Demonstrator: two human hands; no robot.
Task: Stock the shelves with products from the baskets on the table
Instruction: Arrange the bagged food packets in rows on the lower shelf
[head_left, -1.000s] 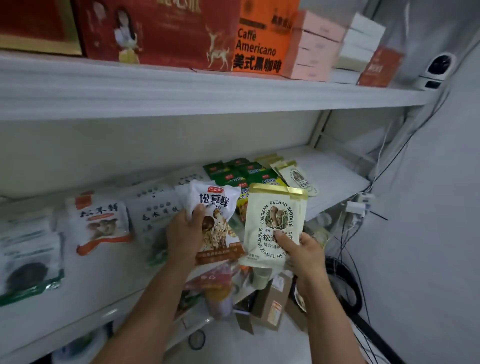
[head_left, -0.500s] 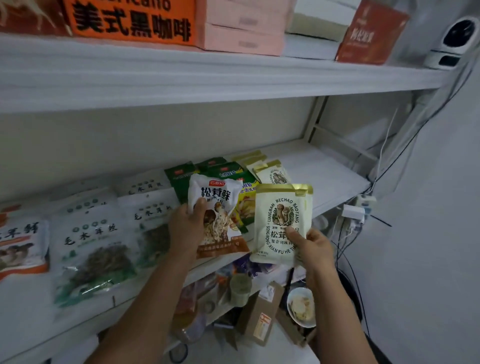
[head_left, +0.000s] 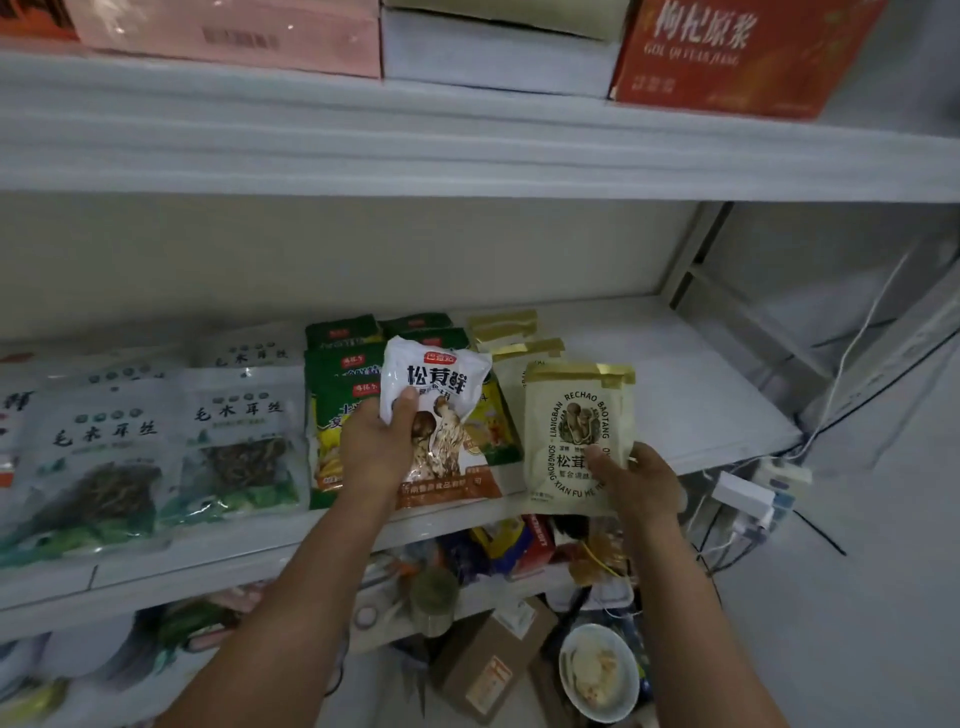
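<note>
Left hand (head_left: 376, 447) grips a white mushroom packet (head_left: 439, 410), right hand (head_left: 641, 480) pinches a cream gold-topped pouch (head_left: 576, 415), both held over the middle shelf (head_left: 701, 395).

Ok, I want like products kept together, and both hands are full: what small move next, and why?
Probably lower the right hand and lay its cream gold-topped pouch in front of the matching pouches lying just behind it on the shelf. That row is already started there; the left hand holds a different, white pouch.

wht shelving (head_left: 467, 156), grey wall (head_left: 893, 571) r side
</note>
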